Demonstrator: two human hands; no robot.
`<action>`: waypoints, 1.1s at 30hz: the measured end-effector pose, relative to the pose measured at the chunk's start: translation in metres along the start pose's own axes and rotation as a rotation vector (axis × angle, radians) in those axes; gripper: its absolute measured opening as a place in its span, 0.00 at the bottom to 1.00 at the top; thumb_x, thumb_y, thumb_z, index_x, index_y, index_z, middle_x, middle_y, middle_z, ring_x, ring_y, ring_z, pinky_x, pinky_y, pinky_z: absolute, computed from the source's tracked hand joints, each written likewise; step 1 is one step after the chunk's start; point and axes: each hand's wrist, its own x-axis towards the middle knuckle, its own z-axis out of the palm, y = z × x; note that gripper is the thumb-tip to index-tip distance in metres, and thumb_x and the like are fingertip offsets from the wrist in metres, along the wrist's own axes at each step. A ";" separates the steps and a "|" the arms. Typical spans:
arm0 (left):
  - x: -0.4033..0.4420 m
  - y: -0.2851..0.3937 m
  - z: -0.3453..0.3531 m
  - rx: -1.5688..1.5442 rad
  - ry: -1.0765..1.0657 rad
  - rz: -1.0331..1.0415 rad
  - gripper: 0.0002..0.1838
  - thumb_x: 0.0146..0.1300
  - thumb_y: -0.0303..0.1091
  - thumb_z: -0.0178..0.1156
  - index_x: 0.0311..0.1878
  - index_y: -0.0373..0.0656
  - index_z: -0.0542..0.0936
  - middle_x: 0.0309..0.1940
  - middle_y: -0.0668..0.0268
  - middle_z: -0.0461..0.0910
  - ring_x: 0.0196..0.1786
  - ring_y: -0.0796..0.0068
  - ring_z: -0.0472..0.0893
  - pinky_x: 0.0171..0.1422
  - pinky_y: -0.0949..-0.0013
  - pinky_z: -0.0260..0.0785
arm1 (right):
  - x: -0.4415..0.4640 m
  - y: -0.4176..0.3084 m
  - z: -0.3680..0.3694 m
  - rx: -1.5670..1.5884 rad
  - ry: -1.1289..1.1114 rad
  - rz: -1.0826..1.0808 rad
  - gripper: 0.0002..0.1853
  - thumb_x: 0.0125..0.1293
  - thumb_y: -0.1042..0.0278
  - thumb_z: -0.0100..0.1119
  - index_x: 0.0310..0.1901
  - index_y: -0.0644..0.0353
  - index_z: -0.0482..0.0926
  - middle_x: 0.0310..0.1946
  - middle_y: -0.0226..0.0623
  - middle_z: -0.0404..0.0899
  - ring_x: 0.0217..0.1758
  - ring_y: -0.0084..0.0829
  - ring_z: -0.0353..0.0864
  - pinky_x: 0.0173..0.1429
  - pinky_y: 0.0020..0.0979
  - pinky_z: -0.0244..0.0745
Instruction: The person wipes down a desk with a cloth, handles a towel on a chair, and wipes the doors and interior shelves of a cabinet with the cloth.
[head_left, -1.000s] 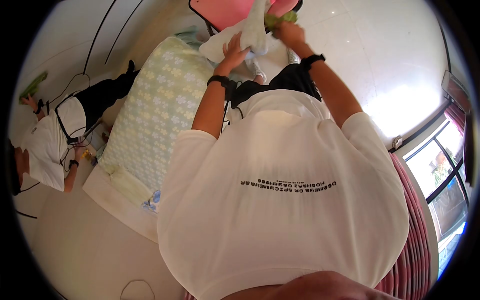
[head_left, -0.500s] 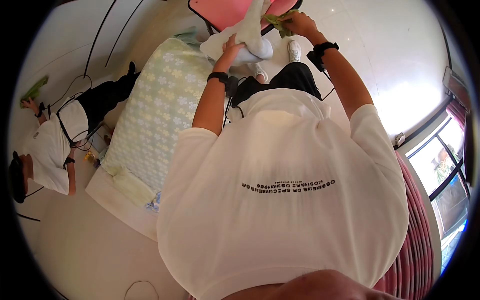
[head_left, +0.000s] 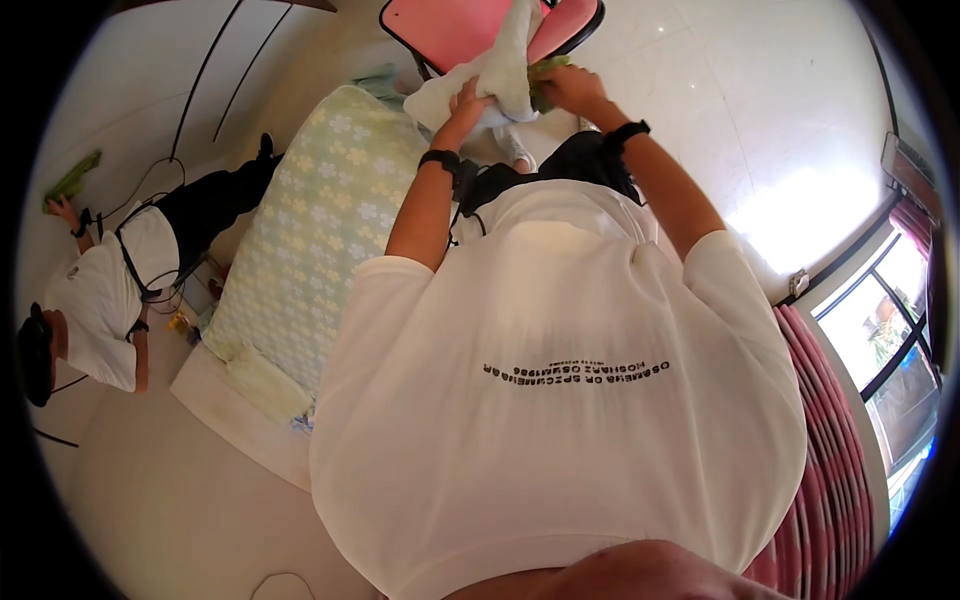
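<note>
A pale, whitish object [head_left: 508, 62], with a tall narrow upper part and a broader lower part, stands in front of me; I cannot make out its kind. My left hand [head_left: 464, 108] grips it from the left side, fingers curled against its surface. My right hand [head_left: 574, 90] is closed on a crumpled green cloth [head_left: 545, 80], which touches the right side of the pale object. Part of the cloth is hidden by my fingers. Both wrists wear black bands.
Behind the pale object is a pink chair [head_left: 440, 30] with a dark frame. A mattress with a green flowered cover [head_left: 320, 200] lies to the left. Beyond it, another person [head_left: 110, 290] holds a green cloth to a white surface. Red striped curtains [head_left: 825, 460] hang at the right.
My right hand has moved left and slightly down, bringing the green cloth against the pale object. My left hand stays on that object. The other person's cloth has barely shifted.
</note>
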 end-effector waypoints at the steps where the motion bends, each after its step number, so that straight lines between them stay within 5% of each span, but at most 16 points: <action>1: 0.001 -0.001 0.001 0.009 -0.012 0.003 0.40 0.57 0.47 0.63 0.72 0.48 0.62 0.69 0.55 0.64 0.74 0.57 0.58 0.77 0.53 0.29 | 0.005 0.010 0.008 -0.116 0.018 -0.051 0.18 0.63 0.53 0.52 0.55 0.29 0.80 0.43 0.39 0.84 0.46 0.45 0.83 0.52 0.45 0.78; 3: 0.003 -0.001 0.001 0.015 -0.015 0.007 0.39 0.56 0.47 0.63 0.71 0.49 0.63 0.68 0.55 0.65 0.73 0.57 0.58 0.77 0.52 0.29 | 0.022 0.041 -0.027 -0.152 0.039 0.148 0.17 0.62 0.49 0.54 0.53 0.26 0.81 0.46 0.36 0.84 0.48 0.45 0.84 0.53 0.45 0.78; 5: 0.000 0.005 0.003 0.133 0.040 0.077 0.38 0.56 0.43 0.65 0.71 0.48 0.64 0.65 0.53 0.70 0.68 0.55 0.66 0.70 0.60 0.58 | 0.029 0.055 -0.030 -0.163 0.151 0.147 0.18 0.62 0.50 0.53 0.54 0.26 0.81 0.43 0.39 0.85 0.46 0.45 0.85 0.52 0.44 0.79; 7: -0.011 0.018 0.003 0.171 0.046 0.061 0.38 0.57 0.44 0.64 0.71 0.48 0.64 0.66 0.54 0.69 0.70 0.55 0.64 0.72 0.58 0.53 | 0.038 0.060 -0.043 -0.178 0.129 0.155 0.18 0.63 0.51 0.53 0.53 0.25 0.81 0.43 0.38 0.85 0.46 0.47 0.85 0.52 0.44 0.79; 8: -0.016 0.025 0.003 0.209 0.053 0.047 0.37 0.58 0.46 0.63 0.70 0.49 0.64 0.66 0.54 0.68 0.71 0.55 0.62 0.74 0.55 0.48 | 0.037 0.055 -0.044 -0.142 0.125 0.164 0.17 0.61 0.53 0.55 0.51 0.35 0.83 0.43 0.41 0.85 0.46 0.47 0.85 0.51 0.44 0.80; 12: -0.019 0.025 0.004 0.257 0.063 0.081 0.37 0.59 0.50 0.61 0.70 0.49 0.63 0.68 0.54 0.66 0.72 0.54 0.60 0.76 0.52 0.40 | 0.044 0.028 0.010 -0.292 0.097 0.215 0.15 0.60 0.53 0.57 0.47 0.43 0.83 0.42 0.42 0.85 0.47 0.49 0.84 0.50 0.46 0.79; 14: -0.012 0.011 0.004 0.197 0.018 0.116 0.40 0.58 0.54 0.62 0.72 0.51 0.61 0.69 0.56 0.64 0.75 0.56 0.55 0.78 0.44 0.26 | 0.027 0.005 0.006 -0.202 0.016 0.162 0.15 0.61 0.56 0.55 0.48 0.43 0.83 0.41 0.43 0.85 0.45 0.48 0.85 0.51 0.46 0.79; 18: -0.013 0.010 0.004 0.233 0.027 0.143 0.42 0.58 0.57 0.61 0.72 0.51 0.61 0.70 0.56 0.62 0.75 0.56 0.55 0.77 0.43 0.26 | 0.011 -0.022 0.049 -0.122 0.016 0.109 0.13 0.61 0.58 0.53 0.46 0.44 0.83 0.39 0.44 0.84 0.42 0.50 0.84 0.48 0.48 0.79; 20: -0.020 0.021 0.004 0.321 0.066 0.145 0.38 0.61 0.55 0.59 0.71 0.48 0.62 0.68 0.53 0.65 0.72 0.54 0.60 0.75 0.52 0.41 | 0.015 -0.021 0.051 -0.136 -0.004 0.104 0.13 0.62 0.57 0.54 0.45 0.43 0.83 0.39 0.43 0.84 0.42 0.50 0.84 0.48 0.48 0.79; 27: -0.026 0.025 0.005 0.315 0.075 0.153 0.41 0.60 0.57 0.59 0.73 0.49 0.59 0.70 0.55 0.63 0.74 0.55 0.58 0.75 0.49 0.40 | 0.019 0.047 -0.004 -0.123 0.103 0.041 0.19 0.63 0.49 0.56 0.56 0.30 0.80 0.43 0.41 0.84 0.46 0.49 0.83 0.52 0.48 0.78; 33: -0.029 0.031 0.007 0.455 0.051 0.042 0.41 0.62 0.55 0.57 0.75 0.52 0.55 0.74 0.58 0.57 0.76 0.57 0.54 0.76 0.41 0.36 | 0.068 0.116 -0.048 -0.275 0.060 0.325 0.19 0.65 0.48 0.52 0.56 0.33 0.80 0.46 0.44 0.83 0.50 0.50 0.83 0.53 0.48 0.78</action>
